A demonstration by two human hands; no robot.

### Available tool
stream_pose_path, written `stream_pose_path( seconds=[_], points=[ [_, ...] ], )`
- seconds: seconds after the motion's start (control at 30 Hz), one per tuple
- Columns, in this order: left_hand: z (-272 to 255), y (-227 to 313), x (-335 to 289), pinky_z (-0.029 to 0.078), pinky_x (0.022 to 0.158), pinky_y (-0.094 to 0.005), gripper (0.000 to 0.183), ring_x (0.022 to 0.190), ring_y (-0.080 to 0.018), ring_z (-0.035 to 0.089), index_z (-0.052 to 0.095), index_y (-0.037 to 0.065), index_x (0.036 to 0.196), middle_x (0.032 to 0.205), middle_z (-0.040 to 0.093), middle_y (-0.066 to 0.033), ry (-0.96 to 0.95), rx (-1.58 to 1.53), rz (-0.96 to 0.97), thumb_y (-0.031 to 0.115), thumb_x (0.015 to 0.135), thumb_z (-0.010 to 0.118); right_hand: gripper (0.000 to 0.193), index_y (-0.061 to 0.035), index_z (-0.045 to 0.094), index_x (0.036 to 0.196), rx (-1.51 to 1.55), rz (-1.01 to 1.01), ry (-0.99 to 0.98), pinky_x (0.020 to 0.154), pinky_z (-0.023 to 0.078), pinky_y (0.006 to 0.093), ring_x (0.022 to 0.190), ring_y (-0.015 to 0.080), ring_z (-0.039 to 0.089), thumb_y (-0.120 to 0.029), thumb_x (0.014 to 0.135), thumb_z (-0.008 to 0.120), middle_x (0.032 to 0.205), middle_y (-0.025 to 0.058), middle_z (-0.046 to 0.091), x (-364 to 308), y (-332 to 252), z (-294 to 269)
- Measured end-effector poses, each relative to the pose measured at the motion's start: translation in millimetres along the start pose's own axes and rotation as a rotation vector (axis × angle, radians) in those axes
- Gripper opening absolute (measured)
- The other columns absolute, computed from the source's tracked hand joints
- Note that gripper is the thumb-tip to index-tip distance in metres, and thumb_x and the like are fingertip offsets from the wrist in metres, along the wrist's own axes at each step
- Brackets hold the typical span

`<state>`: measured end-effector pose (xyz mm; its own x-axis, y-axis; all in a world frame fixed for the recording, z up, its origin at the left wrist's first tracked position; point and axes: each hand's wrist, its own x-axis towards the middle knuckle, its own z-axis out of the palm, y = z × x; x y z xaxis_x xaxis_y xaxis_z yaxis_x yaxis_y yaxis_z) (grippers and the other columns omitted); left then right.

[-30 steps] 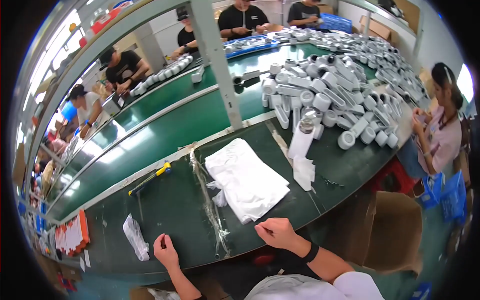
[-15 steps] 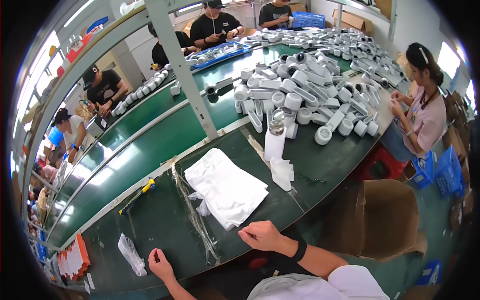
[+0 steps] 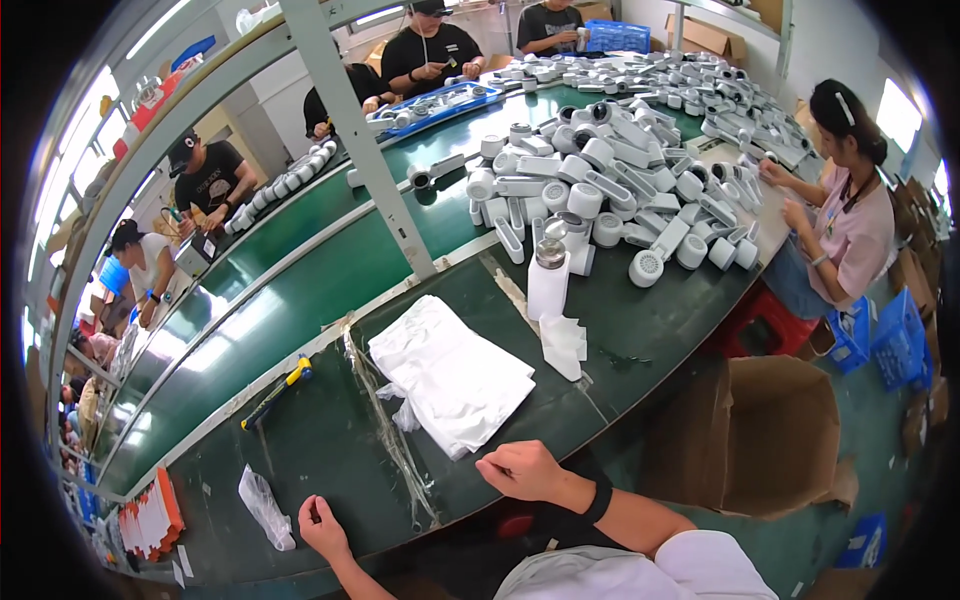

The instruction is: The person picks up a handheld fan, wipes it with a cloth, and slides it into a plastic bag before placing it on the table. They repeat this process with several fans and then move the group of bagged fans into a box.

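My left hand rests at the table's near edge, fingers curled in, with nothing seen in it. Just left of it lies a clear plastic bag with something pale inside. My right hand, a black band on its wrist, is closed in a loose fist at the same edge; nothing shows in it. Beyond the right hand is a stack of white plastic bags, lying flat. A white bottle with a metal top stands farther off, beside a crumpled white tissue.
A yellow-and-black hammer-like tool lies left of the bags. A large heap of grey-white plastic appliance parts covers the far table. An open cardboard box stands on the floor at right. A co-worker in pink sits by the heap; others work across the conveyor.
My hands have stayed where they were. The pink-clad co-worker's hands have moved apart, one reaching toward the heap. Co-workers across the conveyor have shifted slightly.
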<state>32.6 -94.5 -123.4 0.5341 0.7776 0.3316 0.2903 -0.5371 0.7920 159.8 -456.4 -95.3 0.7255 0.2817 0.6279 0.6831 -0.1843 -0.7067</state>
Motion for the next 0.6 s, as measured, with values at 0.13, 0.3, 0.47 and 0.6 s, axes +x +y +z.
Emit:
stream_pose_path(
  seconds=[0.13,0.3,0.47,0.6],
  points=[
    [4.5,-1.4,-0.5,0.049,0.068,-0.0277,0.019,0.073,-0.0123,0.058,0.067,-0.002,0.099,0.086,0.064,-0.0053,0.003,0.015,-0.002,0.015,0.09,0.067,0.013,-0.0047,0.065,0.07,-0.007,0.027,-0.003,0.044,0.041,0.0307,0.045,0.0195,0.053,-0.008,0.081,0.072,0.055,0.0049,0.053,0.5,-2.6,-2.2],
    [4.3,3.1,-1.6,0.048,0.068,-0.0283,0.018,0.072,-0.0133,0.058,0.067,-0.001,0.099,0.086,0.064,-0.0058,0.012,-0.007,-0.03,0.015,0.089,0.067,0.012,-0.004,0.065,0.07,0.001,0.023,-0.003,0.043,0.04,0.0309,0.045,0.0194,0.052,-0.006,0.08,0.072,0.055,0.0052,0.053,-2.0,-1.2,0.1],
    [2.5,4.4,-1.5,0.048,0.068,-0.0282,0.018,0.073,-0.0134,0.058,0.067,0.0,0.099,0.086,0.063,-0.0054,-0.001,0.003,-0.026,0.015,0.089,0.067,0.012,-0.0038,0.065,0.07,0.014,0.021,0.002,0.043,0.041,0.0304,0.045,0.0195,0.053,-0.006,0.08,0.072,0.055,0.0057,0.055,0.3,-2.2,0.8],
    [2.8,4.3,-2.6,0.048,0.068,-0.028,0.018,0.072,-0.0133,0.057,0.067,0.0,0.099,0.085,0.063,-0.0054,0.0,0.0,-0.025,0.015,0.089,0.067,0.012,-0.0037,0.065,0.071,-0.003,0.003,0.003,0.044,0.041,0.0301,0.045,0.0194,0.054,-0.005,0.08,0.072,0.056,0.006,0.055,-0.7,0.6,0.6]
  ],
)
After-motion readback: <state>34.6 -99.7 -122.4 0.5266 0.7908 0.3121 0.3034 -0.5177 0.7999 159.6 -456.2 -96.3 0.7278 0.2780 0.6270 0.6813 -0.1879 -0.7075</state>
